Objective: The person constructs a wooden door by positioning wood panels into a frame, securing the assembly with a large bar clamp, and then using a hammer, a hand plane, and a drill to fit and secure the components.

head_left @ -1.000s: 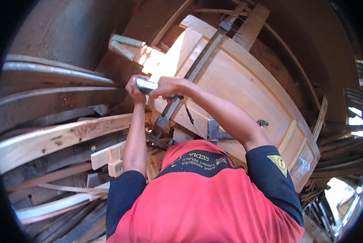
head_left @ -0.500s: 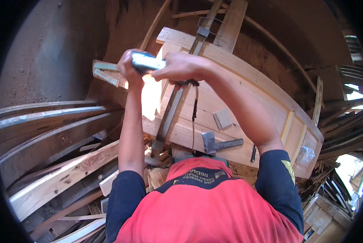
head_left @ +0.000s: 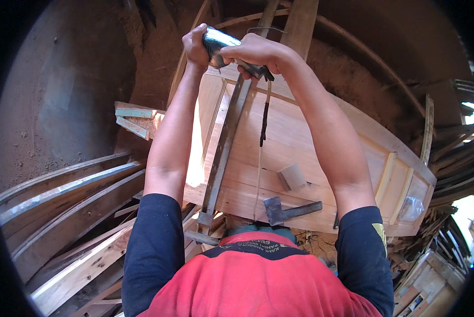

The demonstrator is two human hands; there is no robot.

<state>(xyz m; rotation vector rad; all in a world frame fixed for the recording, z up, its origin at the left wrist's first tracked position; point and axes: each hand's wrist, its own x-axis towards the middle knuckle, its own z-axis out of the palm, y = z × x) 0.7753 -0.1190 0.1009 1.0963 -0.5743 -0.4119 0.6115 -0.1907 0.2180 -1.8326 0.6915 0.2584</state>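
A corded power tool [head_left: 213,47] with a shiny, rounded body is in both my hands, above the far edge of a pale wooden door panel [head_left: 311,132]. My left hand [head_left: 195,46] is wrapped round its left end. My right hand [head_left: 259,52] grips its dark rear part, from which a cord [head_left: 264,117] with black tape hangs down across the panel. The tool's exact kind and underside are hidden. A long metal bar clamp [head_left: 227,140] crosses the panel below the tool.
On the panel's near side lie a hammer [head_left: 295,210], a small wood block [head_left: 292,177] and a clear plastic bag [head_left: 411,208]. Stacked boards [head_left: 68,182] crowd the left, scrap wood [head_left: 427,290] the lower right. A blue-edged wood piece [head_left: 136,119] juts out beyond the panel's left end.
Both hands have carried the power tool farther away and to the right, toward the panel's far edge. My arms are straighter, and the view has shifted slightly.
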